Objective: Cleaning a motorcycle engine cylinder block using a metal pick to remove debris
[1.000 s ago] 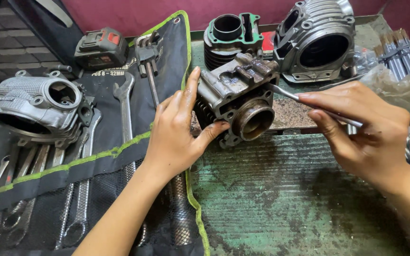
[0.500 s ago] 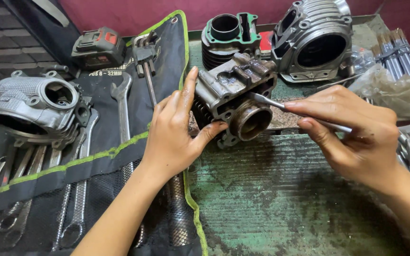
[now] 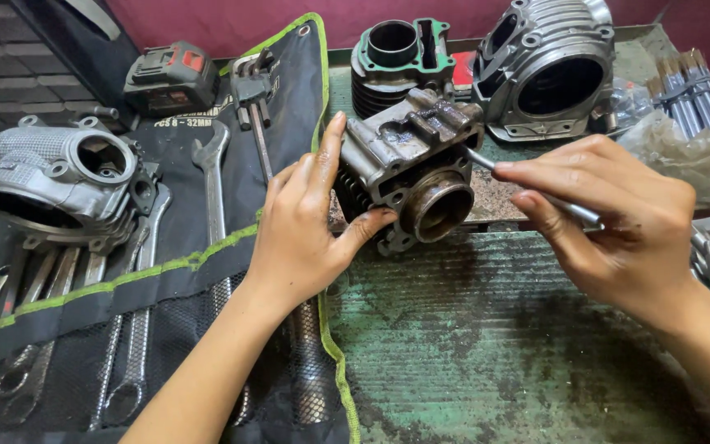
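Left hand [image 3: 301, 234] grips dirty engine cylinder [image 3: 408, 177] at frame centre; right hand [image 3: 618, 218] pinches thin metal tool [image 3: 536, 191].

Head view: cylinder held tilted over green worn bench [image 3: 486, 345], bore facing camera, thumb under it, fingers along its left side. Tool tip touches cylinder's right edge. Black tool roll [image 3: 166, 271] with wrenches fills left half; grey cylinder head [image 3: 59, 185] on it, upper left. Second cylinder [image 3: 392, 53] and large casing [image 3: 548, 70] top centre-right.

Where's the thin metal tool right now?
In the head view the thin metal tool is right of centre, pinched in the right hand, its tip at the right side of the dirty engine cylinder that the left hand steadies.
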